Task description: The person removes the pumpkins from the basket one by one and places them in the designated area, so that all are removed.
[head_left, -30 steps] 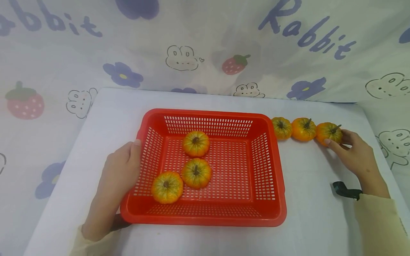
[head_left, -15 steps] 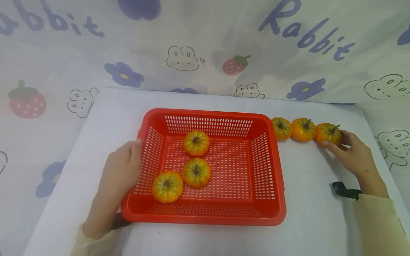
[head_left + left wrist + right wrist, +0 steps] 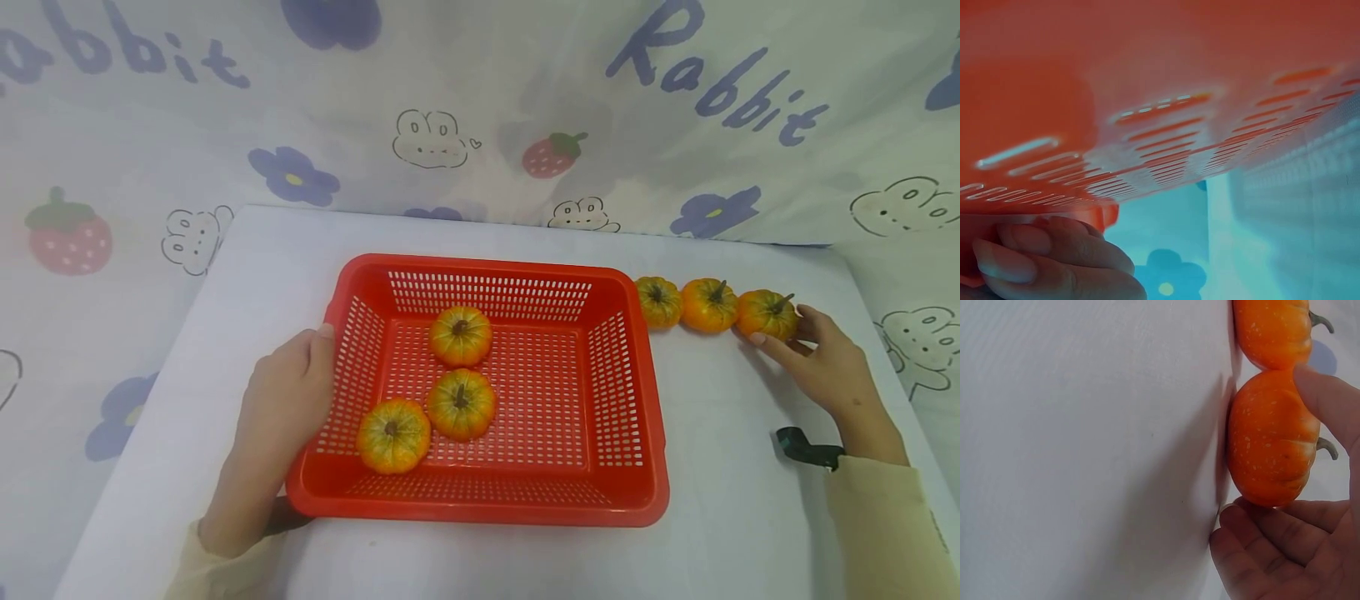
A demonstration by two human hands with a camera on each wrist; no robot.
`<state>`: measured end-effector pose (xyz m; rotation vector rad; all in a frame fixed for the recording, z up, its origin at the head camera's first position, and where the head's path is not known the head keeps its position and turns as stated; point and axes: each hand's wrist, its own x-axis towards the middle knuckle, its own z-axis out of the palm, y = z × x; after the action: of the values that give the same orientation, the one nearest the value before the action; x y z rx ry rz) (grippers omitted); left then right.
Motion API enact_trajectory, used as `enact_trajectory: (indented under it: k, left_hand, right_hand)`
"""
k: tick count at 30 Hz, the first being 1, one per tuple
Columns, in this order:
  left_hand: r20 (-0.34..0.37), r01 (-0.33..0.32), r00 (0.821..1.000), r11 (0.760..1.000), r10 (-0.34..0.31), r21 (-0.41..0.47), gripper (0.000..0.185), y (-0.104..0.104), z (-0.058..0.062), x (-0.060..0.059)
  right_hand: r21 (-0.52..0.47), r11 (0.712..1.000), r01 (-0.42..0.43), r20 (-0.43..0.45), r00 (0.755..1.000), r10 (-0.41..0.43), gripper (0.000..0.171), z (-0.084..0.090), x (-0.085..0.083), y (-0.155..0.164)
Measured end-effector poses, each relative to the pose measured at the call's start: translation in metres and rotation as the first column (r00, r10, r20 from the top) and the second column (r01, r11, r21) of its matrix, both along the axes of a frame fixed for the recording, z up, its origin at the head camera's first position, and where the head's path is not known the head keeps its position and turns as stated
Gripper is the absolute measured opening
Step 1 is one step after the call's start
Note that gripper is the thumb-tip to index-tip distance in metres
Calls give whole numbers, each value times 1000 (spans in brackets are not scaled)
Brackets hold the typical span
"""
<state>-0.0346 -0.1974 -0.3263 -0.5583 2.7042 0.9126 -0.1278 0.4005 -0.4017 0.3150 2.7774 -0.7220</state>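
My left hand (image 3: 288,396) grips the left rim of a red plastic basket (image 3: 651,400), thumb on top; in the left wrist view its fingers (image 3: 1066,269) are curled beneath the rim. Inside the basket lie three small orange-and-green pumpkins, one at the back (image 3: 461,336), one in the middle (image 3: 461,405) and one at the front left (image 3: 393,436). My right hand (image 3: 828,358) holds the rightmost pumpkin (image 3: 767,315) of a row on the table, thumb at its near side and fingers at its right. In the right wrist view this pumpkin (image 3: 1272,440) sits between thumb and fingers, touching its neighbour.
Two more pumpkins, a middle one (image 3: 709,305) and a left one (image 3: 658,302) beside the basket's right rim, complete the row. A small black object (image 3: 808,448) shows by the right wrist. The white table (image 3: 735,517) ends at a printed rabbit curtain (image 3: 480,75) behind.
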Motion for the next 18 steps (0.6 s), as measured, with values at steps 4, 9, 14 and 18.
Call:
enact_trajectory:
  k: [4,9,14,18]
  left_hand:
    - [-6,1,1000,1000,-1,-10,58,0,-1,0]
    - [-2,-3,1000,1000,3,-11,58,0,-1,1]
    - [-7,-5,1000,1000,5,-24,58,1,-1,1]
    - [-10,-4,1000,1000,4,-25,57,2,-1,1]
  right_hand:
    - [-4,1000,13,17,1000,-12,109,0,0,-1]
    - [-9,1000,17,14,1000,-17,110,2,2,-2]
    - [-15,1000,6,-12,1000,-6,107,4,5,0]
    - [-24,1000,-2,-25,1000,1,106,4,7,1]
